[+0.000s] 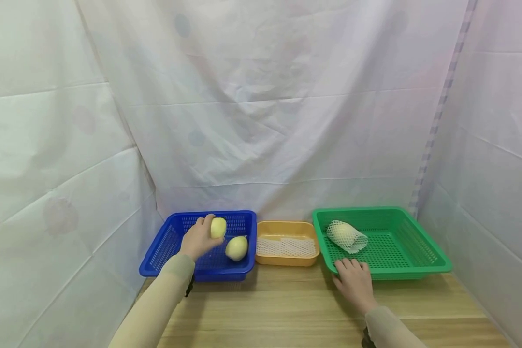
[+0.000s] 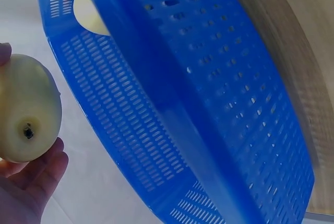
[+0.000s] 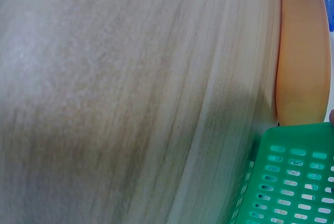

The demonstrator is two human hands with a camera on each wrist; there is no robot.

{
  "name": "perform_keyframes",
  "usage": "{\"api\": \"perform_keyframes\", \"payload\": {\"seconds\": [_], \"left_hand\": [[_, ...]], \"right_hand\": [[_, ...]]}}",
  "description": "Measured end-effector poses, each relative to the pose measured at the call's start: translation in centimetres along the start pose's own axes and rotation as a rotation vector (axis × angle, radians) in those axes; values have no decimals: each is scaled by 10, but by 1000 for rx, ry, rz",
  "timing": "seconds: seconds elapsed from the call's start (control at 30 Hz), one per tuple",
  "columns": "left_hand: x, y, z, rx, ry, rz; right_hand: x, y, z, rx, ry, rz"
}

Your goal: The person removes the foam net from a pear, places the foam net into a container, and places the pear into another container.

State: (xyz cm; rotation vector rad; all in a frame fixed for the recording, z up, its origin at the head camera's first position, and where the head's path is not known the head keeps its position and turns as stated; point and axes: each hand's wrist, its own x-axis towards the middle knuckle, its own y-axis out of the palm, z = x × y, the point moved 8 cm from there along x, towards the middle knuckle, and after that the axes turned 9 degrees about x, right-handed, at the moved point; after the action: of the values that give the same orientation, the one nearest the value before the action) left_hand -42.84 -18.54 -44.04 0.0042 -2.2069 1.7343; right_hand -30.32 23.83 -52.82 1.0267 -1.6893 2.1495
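Above the blue basket [image 1: 239, 277], my left hand [image 1: 200, 238] holds a pale yellow pear [image 1: 218, 228] between thumb and fingers. The left wrist view shows the dark blossom end of this pear [image 2: 31, 109] in the fingers, beside the tilted-looking basket wall. A second pear [image 1: 237, 248], with a short stem, lies in the blue basket at its right. My right hand [image 1: 354, 282] rests with its fingers over the near left rim of the green basket [image 1: 417, 269]; the fingertips are partly hidden. Inside that basket lies a pear in a white foam net [image 1: 345, 236].
Between the baskets stands an orange tray [image 1: 287, 261] with flat white foam nets [image 1: 285, 247] in it. All three containers sit on a wooden table [image 1: 282, 309]. White cloth [image 1: 265, 121] hangs behind and at both sides.
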Motion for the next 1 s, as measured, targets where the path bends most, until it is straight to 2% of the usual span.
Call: {"api": "perform_keyframes", "payload": {"seconds": [0.4,0.6,1.0], "left_hand": [[6,1,6,-16,-62,36],[8,2,6,-36,-97,77],[17,10,12,-18,-125,128]], "right_hand": [[-1,-2,2,6,-18,-27],[-1,-2,3,3,-21,-32],[-1,-1,2,-2,-18,-28]]}}
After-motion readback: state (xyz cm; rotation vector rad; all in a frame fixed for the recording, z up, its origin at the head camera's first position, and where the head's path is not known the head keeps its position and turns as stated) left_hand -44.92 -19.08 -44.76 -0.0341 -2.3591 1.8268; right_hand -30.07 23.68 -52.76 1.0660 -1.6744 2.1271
